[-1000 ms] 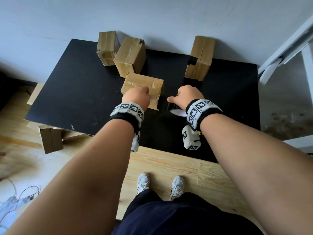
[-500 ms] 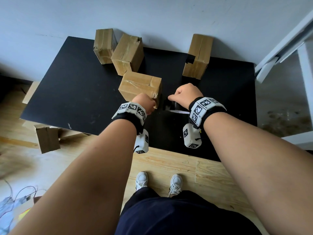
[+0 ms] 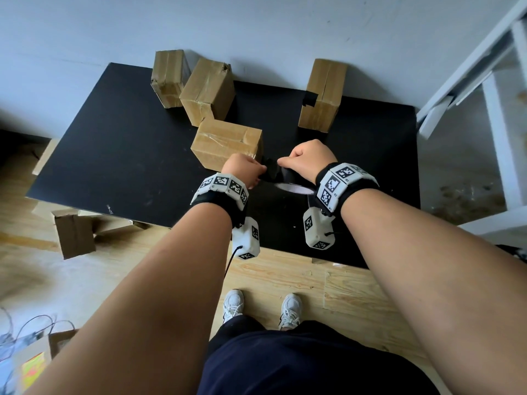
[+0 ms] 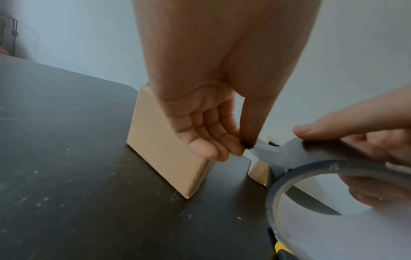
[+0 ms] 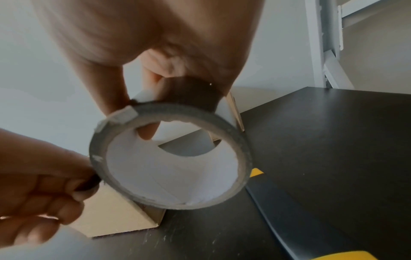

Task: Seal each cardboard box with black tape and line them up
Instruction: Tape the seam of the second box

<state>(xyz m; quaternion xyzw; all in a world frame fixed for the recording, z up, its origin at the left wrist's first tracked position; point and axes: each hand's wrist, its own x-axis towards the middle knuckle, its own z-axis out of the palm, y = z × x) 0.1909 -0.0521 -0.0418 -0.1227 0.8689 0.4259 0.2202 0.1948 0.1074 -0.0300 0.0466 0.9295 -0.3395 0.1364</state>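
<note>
My right hand (image 3: 306, 161) grips a roll of black tape (image 3: 291, 183) (image 5: 171, 158) just above the black table. My left hand (image 3: 242, 172) pinches the tape's loose end (image 4: 259, 147) between thumb and fingers, a short strip pulled off the roll. Right behind the hands lies a brown cardboard box (image 3: 226, 143) (image 4: 164, 144) on its side. Two more boxes (image 3: 206, 91) (image 3: 168, 76) stand at the back left. A fourth box (image 3: 322, 95), with a bit of black tape on its edge, stands at the back right.
The black table (image 3: 114, 155) sits against a pale wall. A black and yellow tool (image 5: 289, 202) lies on it under the roll. A cardboard piece (image 3: 74, 238) lies on the wooden floor at left. A white frame (image 3: 484, 81) stands at right.
My left hand has left the near box and come right to pinch the tape's end. My right hand has lifted the roll a little.
</note>
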